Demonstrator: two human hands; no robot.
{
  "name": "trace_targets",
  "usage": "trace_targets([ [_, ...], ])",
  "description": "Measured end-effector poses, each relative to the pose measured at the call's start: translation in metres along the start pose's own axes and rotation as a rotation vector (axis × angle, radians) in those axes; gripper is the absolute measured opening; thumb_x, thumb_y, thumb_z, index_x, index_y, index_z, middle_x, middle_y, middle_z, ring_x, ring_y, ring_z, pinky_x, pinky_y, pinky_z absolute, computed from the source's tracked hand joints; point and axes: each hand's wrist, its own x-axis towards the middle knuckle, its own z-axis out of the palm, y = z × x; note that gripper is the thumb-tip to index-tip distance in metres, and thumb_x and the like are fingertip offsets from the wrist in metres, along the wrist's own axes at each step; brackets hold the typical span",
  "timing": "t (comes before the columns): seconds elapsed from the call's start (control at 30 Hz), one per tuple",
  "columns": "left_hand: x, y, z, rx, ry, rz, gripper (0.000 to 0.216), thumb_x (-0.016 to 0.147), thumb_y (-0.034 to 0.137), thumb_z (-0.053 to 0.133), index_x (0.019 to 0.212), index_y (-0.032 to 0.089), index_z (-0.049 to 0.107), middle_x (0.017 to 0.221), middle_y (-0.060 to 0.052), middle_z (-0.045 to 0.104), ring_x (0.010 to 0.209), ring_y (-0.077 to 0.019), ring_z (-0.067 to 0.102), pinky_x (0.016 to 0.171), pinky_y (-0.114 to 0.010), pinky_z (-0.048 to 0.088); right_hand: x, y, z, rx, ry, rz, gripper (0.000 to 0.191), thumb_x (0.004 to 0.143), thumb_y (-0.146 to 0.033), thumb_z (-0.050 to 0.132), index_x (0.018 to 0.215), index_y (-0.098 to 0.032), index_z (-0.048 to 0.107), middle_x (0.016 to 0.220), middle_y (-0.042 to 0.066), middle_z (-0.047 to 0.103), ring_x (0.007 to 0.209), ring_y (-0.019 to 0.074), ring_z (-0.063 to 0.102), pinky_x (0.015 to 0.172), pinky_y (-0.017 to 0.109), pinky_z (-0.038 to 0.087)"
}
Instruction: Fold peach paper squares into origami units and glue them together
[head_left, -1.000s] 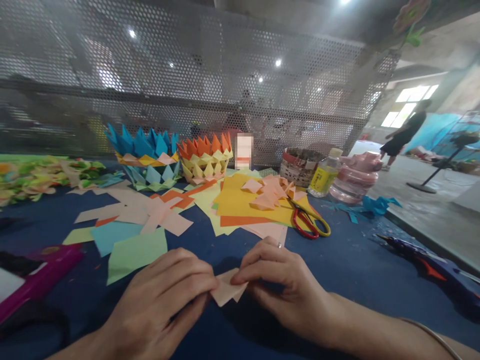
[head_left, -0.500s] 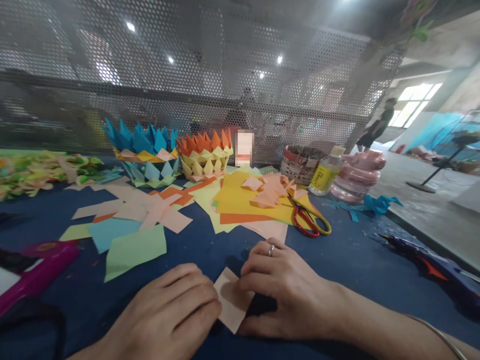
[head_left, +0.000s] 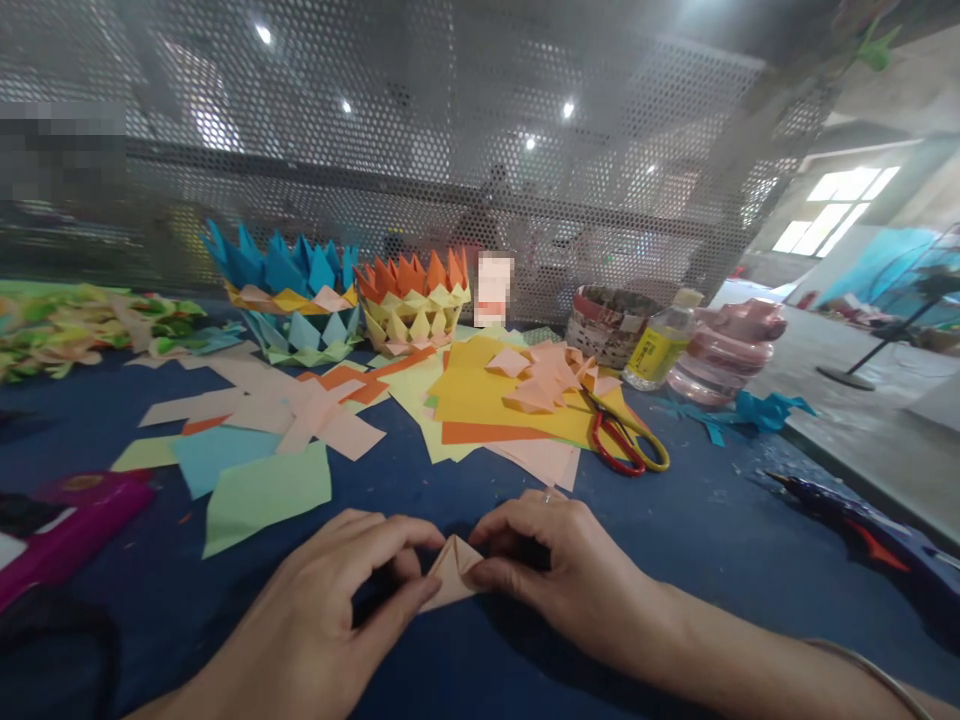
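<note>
Between my two hands, low over the blue tabletop, is a small piece of pale pink paper [head_left: 452, 578] folded into a triangle with a crease running down from its peak. My left hand [head_left: 337, 590] pinches its left corner between thumb and fingers. At the right side, my right hand [head_left: 562, 560] grips the paper's other corner with thumb and forefinger; a ring shows on one finger. Beyond the hands lie folded pink paper pieces [head_left: 544, 375] on a stack of yellow sheets [head_left: 465, 385]. Scissors [head_left: 622, 435] with red and yellow handles rest at the stack's right edge.
Folded-paper baskets, one blue-topped [head_left: 289, 290] and one orange-topped [head_left: 412, 300], stand at the back. Loose strips and a green sheet [head_left: 270, 495] lie left. A magenta tool [head_left: 82, 520] sits far left, a dark glue gun [head_left: 847, 530] right. Bottles [head_left: 660, 345] stand back right.
The pink paper has gone from a flat diamond to a folded triangle. Both hands now pinch its sides, the right one having drawn its thumb up. The view has shifted slightly.
</note>
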Motion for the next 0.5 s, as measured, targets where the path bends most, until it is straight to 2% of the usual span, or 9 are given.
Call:
trace_targets([
  [0.2, -0.0032, -0.0031, 0.0045, 0.075, -0.024, 0.033, 0.011, 0.098, 0.029, 0.061, 0.107, 0.03, 0.065, 0.073, 0.007, 0.067, 0.069, -0.0161, 0.066, 0.063, -0.025, 0.049, -0.002, -0.0014, 0.0054, -0.039, 0.013, 0.017, 0.005, 0.087, -0.019, 0.079, 0.089, -0.022, 0.074, 0.076, -0.002, 0.073, 0.069, 0.0143, 0.062, 0.068, 0.026, 0.044],
  [0.37, -0.0027, -0.0023, 0.0042, 0.112, -0.048, 0.103, 0.009, 0.102, 0.025, 0.055, 0.103, 0.025, 0.064, 0.072, 0.005, 0.063, 0.065, -0.0162, 0.061, 0.06, -0.028, 0.044, -0.0019, 0.0014, 0.009, -0.032, 0.027, 0.026, 0.008, 0.088, -0.022, 0.078, 0.093, -0.022, 0.071, 0.072, -0.003, 0.071, 0.067, 0.0145, 0.06, 0.068, 0.027, 0.042],
  [0.5, -0.0024, -0.0012, 0.0018, 0.142, -0.059, 0.204, 0.015, 0.103, 0.017, 0.051, 0.104, 0.023, 0.064, 0.082, 0.003, 0.068, 0.072, -0.0173, 0.063, 0.07, -0.032, 0.043, -0.0009, 0.002, 0.0097, -0.059, 0.036, 0.058, 0.013, 0.089, -0.027, 0.079, 0.099, -0.021, 0.071, 0.069, -0.004, 0.068, 0.065, 0.0146, 0.059, 0.068, 0.029, 0.041],
])
